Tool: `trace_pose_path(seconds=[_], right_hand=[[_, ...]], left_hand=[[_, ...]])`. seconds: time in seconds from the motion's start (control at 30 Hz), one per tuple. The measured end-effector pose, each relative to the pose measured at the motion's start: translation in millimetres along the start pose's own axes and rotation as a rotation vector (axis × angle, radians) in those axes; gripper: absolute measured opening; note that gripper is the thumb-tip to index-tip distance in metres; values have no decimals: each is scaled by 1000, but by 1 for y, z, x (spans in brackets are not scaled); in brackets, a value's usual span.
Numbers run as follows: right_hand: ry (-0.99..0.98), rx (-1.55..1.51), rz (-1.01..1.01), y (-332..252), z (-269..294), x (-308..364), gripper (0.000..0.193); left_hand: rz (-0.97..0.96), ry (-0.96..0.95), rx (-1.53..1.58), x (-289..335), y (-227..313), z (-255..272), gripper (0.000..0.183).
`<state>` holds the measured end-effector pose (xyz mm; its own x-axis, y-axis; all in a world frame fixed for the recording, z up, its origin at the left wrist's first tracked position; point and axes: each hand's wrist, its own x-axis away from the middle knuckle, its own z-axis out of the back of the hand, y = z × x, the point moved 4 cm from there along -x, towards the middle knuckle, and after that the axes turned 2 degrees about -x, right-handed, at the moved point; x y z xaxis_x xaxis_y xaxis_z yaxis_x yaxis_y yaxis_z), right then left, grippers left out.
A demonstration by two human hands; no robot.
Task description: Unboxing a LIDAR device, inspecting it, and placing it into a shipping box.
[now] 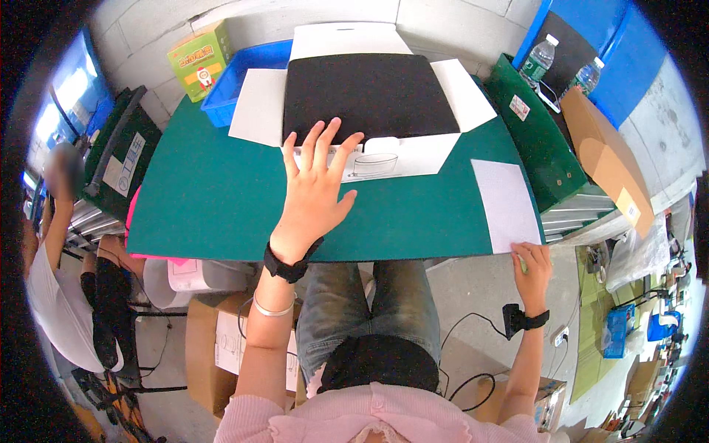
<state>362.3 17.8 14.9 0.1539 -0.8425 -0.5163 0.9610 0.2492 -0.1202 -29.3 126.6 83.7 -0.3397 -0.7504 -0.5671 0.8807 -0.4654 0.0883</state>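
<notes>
A white cardboard box (428, 156) stands on the table with its flaps folded outward. A flat black foam sheet (369, 92) fills its top. My left hand (316, 181) is spread open over the front edge of the box, its fingertips at the foam's near edge; it holds nothing. At the table's right edge lies a white rectangular sheet (504, 203), perhaps a thin stack. My right hand (533, 275) pinches the sheet's near corner between thumb and fingers.
Behind the box are a blue plastic tray (255, 70) and a green-yellow carton (201, 63). A dark green crate (543, 148) stands to the right with water bottles (541, 57), a phone (548, 96) and a brown cardboard flap (609, 151). At far left sits another person (63, 295).
</notes>
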Motion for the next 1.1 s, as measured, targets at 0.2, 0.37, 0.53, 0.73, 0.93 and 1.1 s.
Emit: trace_pose_path(seconds=[0.2, 0.37, 0.53, 0.73, 0.93, 1.1], right_hand=[[261, -12, -1, 12, 26, -23, 15], [623, 54, -131, 17, 85, -84, 10], [862, 69, -31, -12, 144, -155, 16], [956, -57, -89, -62, 166, -211, 17], [597, -531, 377, -119, 105, -244, 11], [88, -535, 392, -141, 9, -244, 16]], left_hand=[[-48, -41, 99, 4, -5, 8, 75], [-69, -70, 139, 4, -5, 10, 68], [-59, -75, 150, 6, -3, 11, 67], [-48, -37, 149, 6, 1, 15, 63], [-48, -27, 177, 13, -1, 22, 61], [-65, -2, 167, 23, 2, 28, 61]])
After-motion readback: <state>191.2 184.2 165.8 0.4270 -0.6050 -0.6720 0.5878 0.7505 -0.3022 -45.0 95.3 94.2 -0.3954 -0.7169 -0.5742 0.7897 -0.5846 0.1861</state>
